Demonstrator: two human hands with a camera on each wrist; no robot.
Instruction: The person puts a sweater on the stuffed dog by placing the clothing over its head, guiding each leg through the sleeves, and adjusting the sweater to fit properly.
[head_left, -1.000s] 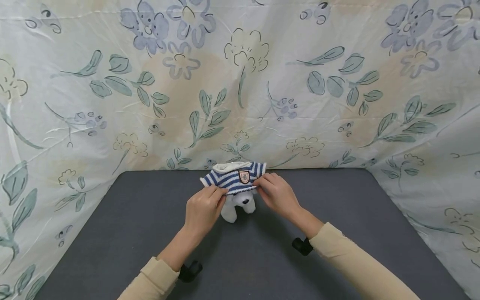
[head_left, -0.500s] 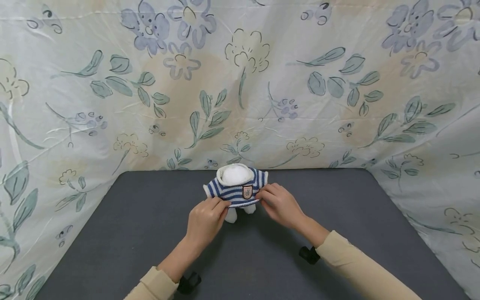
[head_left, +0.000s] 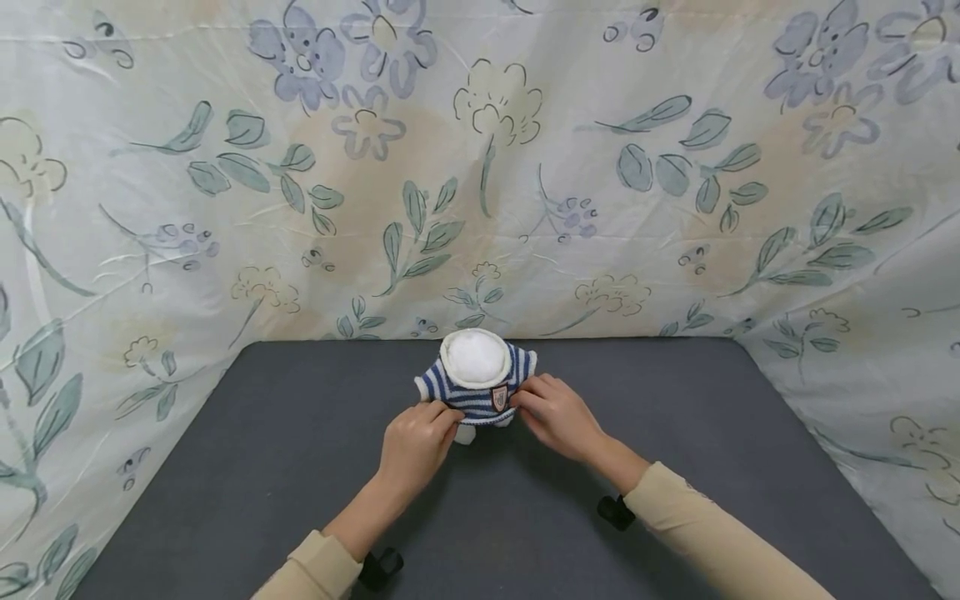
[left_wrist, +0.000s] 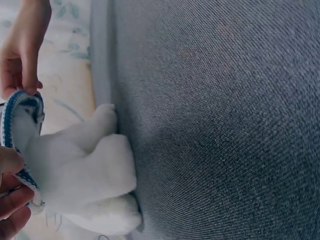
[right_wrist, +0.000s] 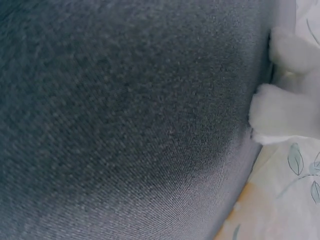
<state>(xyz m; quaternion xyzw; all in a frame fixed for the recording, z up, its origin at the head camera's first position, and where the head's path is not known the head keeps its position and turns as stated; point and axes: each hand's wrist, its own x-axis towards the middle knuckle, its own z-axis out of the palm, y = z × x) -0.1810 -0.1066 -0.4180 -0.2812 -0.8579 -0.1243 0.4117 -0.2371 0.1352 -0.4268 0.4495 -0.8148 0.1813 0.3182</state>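
The sweater [head_left: 474, 402] is striped blue and white — the toy [left_wrist: 85, 172] white.

Plush toy [head_left: 476, 357] on table [head_left: 225, 483], sweater [head_left: 471, 400] around it, cloth [head_left: 525, 192] behind

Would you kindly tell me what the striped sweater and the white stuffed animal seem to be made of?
The striped sweater looks like matte knitted yarn, given its visible stitch texture; the fibre is unclear. The white stuffed animal appears to be matte plush, given its fuzzy outline.
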